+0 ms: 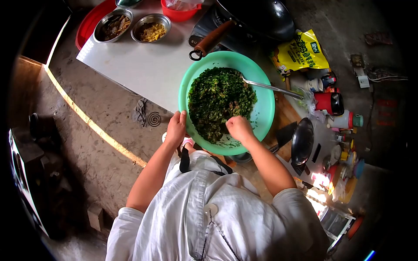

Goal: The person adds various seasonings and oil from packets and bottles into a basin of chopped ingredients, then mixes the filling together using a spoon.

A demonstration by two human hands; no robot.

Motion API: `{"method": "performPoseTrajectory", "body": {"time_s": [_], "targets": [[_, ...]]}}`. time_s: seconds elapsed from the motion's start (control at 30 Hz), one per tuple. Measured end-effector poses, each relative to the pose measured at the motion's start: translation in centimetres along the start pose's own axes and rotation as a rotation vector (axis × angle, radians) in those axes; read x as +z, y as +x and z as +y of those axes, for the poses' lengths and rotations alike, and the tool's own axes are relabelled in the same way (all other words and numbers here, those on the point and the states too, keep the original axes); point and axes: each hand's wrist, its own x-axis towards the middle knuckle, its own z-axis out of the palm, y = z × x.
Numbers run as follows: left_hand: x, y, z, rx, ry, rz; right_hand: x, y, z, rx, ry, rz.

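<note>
A large light-green basin (264, 108) holds a heap of chopped dark-green greens (217, 93) mixed with brownish bits. My left hand (176, 126) grips the basin's near left rim, fingers together on its edge. Over the near right part of the greens is my right hand (238, 129), its fingers curled together; what they hold, if anything, is hidden. A metal spoon (274, 89) rests in the basin, its handle reaching out over the right rim.
Beyond the basin is a black wok (261, 19) with a wooden handle. Two metal bowls (114, 26) of food and a red bowl (180, 12) stand farther back. A yellow packet (302, 52), jars and a cleaver-like dark pan (302, 141) lie to the right.
</note>
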Motion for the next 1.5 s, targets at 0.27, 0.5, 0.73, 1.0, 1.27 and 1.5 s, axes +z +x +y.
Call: {"method": "performPoseTrajectory", "body": {"time_s": [0.27,0.5,0.73,1.0,1.27,1.5], "targets": [[-0.2,0.3,-0.4,-0.009,-0.019,-0.053,0.1,-1.4,-3.5,-0.169,-0.054,-0.045],[-0.2,-0.4,1.1,-0.006,-0.011,-0.039,-2.4,-0.4,2.5,0.072,-0.423,0.089],[-0.2,0.1,-0.1,0.007,0.022,-0.046,1.9,-0.5,-3.6,-0.109,-0.336,-0.011],[-0.3,-0.2,0.3,0.013,0.035,-0.035,-1.1,-3.6,-2.8,-0.150,-0.279,0.018],[-0.2,-0.2,0.8,0.023,0.085,-0.014,-4.8,0.6,-0.6,-0.133,-0.518,0.113],[-0.5,3.0,-0.8,0.243,0.323,0.155,-9.0,10.3,-4.1,-0.200,-0.707,0.286]]}}
